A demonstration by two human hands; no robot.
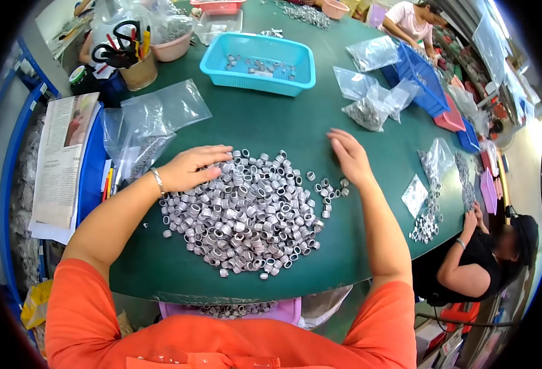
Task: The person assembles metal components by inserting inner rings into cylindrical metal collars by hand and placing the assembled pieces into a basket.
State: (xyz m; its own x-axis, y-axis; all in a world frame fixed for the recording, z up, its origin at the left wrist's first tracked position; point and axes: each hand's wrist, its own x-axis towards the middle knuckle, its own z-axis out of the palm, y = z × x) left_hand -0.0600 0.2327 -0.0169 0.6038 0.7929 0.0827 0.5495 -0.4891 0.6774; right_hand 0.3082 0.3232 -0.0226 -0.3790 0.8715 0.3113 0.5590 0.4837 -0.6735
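Note:
A large heap of small grey metal rings [246, 212] lies on the green tabletop [271, 120] in front of me. My left hand [194, 167] rests on the heap's upper left edge, palm down, with its fingers spread toward the right. To the right of the heap, my right hand [349, 155] is held over the table with its fingers apart and nothing in them. Between it and the heap lie several loose rings [327, 192].
Beyond the heap stands a light blue basket [258, 83] with a few rings. Plastic bags [154, 120] lie at the left, near a cup of scissors [139, 71]. Blue trays [421, 86] and ring bags [372, 111] are at the right. Two co-workers [468, 270] sit along the right side.

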